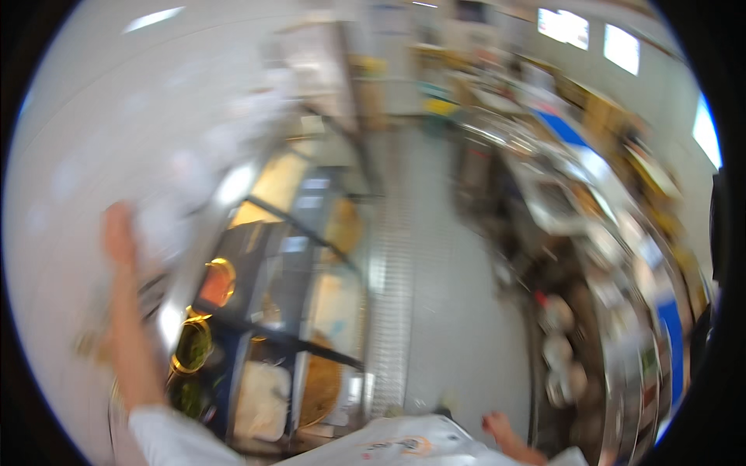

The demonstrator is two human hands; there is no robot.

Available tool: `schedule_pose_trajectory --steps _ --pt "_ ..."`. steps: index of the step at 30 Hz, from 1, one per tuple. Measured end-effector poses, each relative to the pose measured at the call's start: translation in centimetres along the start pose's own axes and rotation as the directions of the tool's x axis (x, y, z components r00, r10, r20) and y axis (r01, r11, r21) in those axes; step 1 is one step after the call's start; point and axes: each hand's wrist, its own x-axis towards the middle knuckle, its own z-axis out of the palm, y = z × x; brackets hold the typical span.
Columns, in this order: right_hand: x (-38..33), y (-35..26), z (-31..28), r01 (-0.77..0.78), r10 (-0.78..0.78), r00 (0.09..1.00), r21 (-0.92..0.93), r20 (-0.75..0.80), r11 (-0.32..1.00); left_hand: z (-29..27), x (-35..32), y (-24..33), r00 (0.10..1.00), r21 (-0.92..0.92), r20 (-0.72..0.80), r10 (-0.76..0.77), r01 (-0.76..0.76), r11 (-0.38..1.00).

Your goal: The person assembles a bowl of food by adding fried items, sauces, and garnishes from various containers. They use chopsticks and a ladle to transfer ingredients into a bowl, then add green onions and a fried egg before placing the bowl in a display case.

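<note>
The whole picture is smeared by motion. My left hand (119,233) is stretched out at the far left, beside the long metal edge (172,311) of a counter; its fingers are too blurred to make out, and nothing shows clearly in it. Low at the front, right of my white top (404,439), hangs my right hand (497,426) above the floor. It looks small and partly curled, but the blur hides its fingers. Below the counter edge, near my left forearm, are a gold-rimmed round container with reddish contents (217,283) and another with green contents (193,346).
Dark-framed shelves at left hold a white tub (263,400) and several boxes. A grated floor strip (388,311) runs along the grey aisle (458,272). At right stands a long steel work line (552,202), with round pale items (557,353) stacked low and a blue strip (670,342).
</note>
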Motion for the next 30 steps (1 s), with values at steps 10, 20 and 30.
schedule_pose_trajectory --steps 10,20,30 --pt "-13.4 -19.8 -6.8 0.055 -0.223 0.974 0.921 0.035 0.386 -18.3 -4.6 57.3 0.758 -0.906 -0.411 0.507 -0.276 -0.322" --pt "-31.5 13.1 -6.3 0.501 0.587 0.613 0.835 -0.529 0.228 -38.9 -14.0 78.3 0.461 -0.808 -0.493 0.738 0.072 -0.585" --pt "-54.9 44.2 -13.7 0.901 0.897 0.134 0.428 -0.422 0.067 -69.1 -21.2 103.3 -0.202 -0.638 -0.475 0.857 0.749 -0.178"
